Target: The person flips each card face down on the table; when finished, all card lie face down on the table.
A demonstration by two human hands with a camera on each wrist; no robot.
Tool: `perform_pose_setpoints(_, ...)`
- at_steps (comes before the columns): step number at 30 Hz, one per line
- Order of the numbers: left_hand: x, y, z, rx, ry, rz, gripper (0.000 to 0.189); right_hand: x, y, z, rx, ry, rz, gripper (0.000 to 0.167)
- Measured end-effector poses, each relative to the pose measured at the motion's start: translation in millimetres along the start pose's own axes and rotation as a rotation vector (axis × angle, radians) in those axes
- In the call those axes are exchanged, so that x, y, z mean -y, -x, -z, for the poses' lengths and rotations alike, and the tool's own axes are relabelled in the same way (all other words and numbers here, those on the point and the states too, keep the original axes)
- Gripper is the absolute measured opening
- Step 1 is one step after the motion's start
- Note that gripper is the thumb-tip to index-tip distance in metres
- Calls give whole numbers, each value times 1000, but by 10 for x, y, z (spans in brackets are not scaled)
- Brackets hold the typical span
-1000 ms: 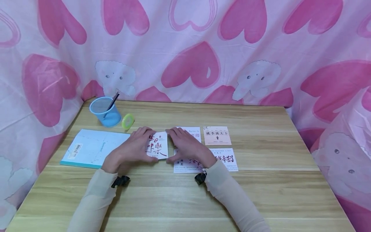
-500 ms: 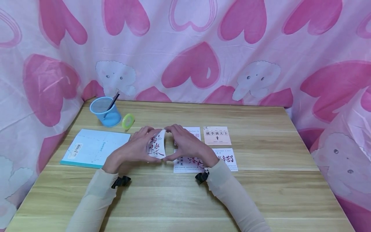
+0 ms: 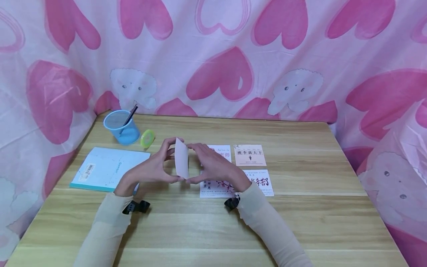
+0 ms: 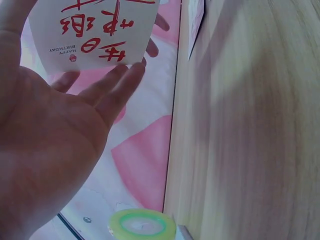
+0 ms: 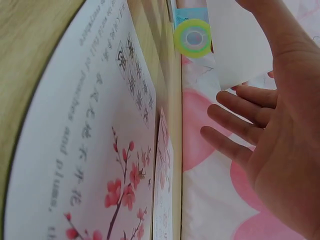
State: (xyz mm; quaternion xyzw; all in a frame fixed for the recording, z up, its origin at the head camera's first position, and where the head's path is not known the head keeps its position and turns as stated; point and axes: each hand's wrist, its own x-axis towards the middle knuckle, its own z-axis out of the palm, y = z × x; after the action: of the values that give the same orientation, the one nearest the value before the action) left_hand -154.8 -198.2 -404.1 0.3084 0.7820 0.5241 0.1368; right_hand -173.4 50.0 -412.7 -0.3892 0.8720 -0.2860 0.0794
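Grips a square white paper card with red lettering (image 3: 181, 161) upright above the brown wood-grain desk (image 3: 213, 233) by opposite edges between thumb and fingers of the left hand (image 3: 150, 169), with the right hand (image 3: 217, 167) spread wide close beside the blank face.

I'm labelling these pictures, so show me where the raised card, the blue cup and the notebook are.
Raised card (image 3: 181, 159): head view, middle of its blank white face.
Blue cup (image 3: 125, 134): head view, front wall below the rim.
Notebook (image 3: 111, 168): head view, middle of its light blue cover.
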Motion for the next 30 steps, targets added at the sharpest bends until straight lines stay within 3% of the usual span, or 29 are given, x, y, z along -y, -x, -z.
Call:
perform_pose_setpoints(5,-13,-1,23,21,25,-12,116,-8,1,6,-11,-11,11,115)
perform_pose_setpoints(10,-50,52,106,-23,-15,8,119,-23,8,33,-17,59,-14,113)
perform_pose_setpoints(13,-74,82,136,-52,-147,47,121,-38,17,49,-28,114,-43,115)
perform_pose_setpoints(16,-97,76,118,-62,-385,65,125,-46,24,58,-42,161,-68,117)
perform_pose_setpoints(18,-116,58,84,-55,-538,71,125,-46,23,55,-50,186,-66,117)
perform_pose_setpoints(21,-149,26,18,-31,-679,100,121,-30,14,44,-58,224,-44,114)
perform_pose_setpoints(26,-154,12,-59,-20,-742,160,116,8,-1,0,-45,280,-29,112)
perform_pose_setpoints(30,-108,19,-70,-23,-735,164,112,12,-5,-23,-17,293,-33,113)
